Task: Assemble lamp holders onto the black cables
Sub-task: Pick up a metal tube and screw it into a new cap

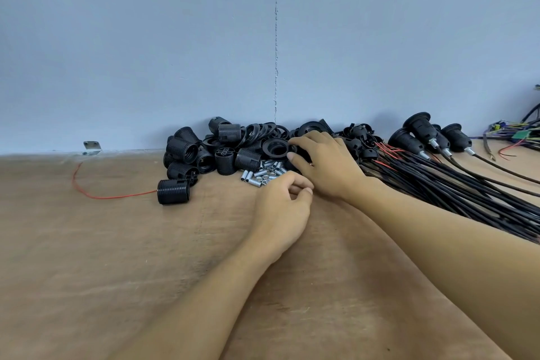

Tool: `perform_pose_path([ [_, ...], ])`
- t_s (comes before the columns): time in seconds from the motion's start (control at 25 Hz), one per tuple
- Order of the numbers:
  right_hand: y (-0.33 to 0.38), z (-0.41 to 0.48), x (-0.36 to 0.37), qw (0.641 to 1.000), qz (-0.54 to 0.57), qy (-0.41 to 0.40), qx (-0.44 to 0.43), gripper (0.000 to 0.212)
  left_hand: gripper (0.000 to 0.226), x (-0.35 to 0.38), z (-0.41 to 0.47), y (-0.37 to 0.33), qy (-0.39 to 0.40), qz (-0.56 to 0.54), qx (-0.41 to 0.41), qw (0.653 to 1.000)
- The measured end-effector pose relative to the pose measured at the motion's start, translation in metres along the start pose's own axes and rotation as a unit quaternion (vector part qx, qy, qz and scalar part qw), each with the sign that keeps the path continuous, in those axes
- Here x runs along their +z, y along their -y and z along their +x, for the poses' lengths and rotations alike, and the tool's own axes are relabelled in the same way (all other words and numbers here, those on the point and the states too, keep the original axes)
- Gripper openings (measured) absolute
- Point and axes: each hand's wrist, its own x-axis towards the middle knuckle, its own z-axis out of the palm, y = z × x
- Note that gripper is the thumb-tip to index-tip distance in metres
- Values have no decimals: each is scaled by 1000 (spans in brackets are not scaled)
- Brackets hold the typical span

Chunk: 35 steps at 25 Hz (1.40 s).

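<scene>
Head | left hand (282,204) curled, contents unclear | right hand (325,165) grips lamp-holder part (301,150)

Soft, even, fairly bright light; wide-angle view.
Faint diffuse shadows lie under the forearms on the brown wooden worktop (87,242), whose far edge bows. The black plastic lamp holder parts (233,152) merge darkly. The left hand (282,207) and right hand (327,165) look slightly soft.

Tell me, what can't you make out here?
Head view:
Whether the right hand grips a part in the lamp holder pile: its fingers cover it.
Whether the left hand pinches anything: curled fingers hide it.
Black cables: ends cut off by the right edge.
</scene>
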Motion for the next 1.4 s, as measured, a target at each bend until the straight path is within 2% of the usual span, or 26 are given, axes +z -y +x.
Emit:
perform_pose_path([
  [0.16,-8,-18,-6,999,20,-25,-8,40,31,-11,6,1,-90,8,-23,996],
  [0.32,-11,-33,-10,999,32,-35,-23,28,37,-28,16,6,-186,61,-40,980],
  [0.48,-1,-33,-10,998,19,9,-60,28,39,-29,18,8,-134,182,-2,974],
  [0.64,4,-32,-4,997,-3,45,-68,32,44,-30,17,6,-92,236,36,967],
  [0.92,0,-34,-5,998,7,26,-61,21,38,-31,21,9,-132,217,20,967],
  [1.24,5,-37,-10,997,-19,25,-73,21,28,-30,20,11,-111,211,19,971],
  [1.4,10,-48,-20,993,-23,36,-115,20,29,-31,19,8,-108,199,32,974],
])
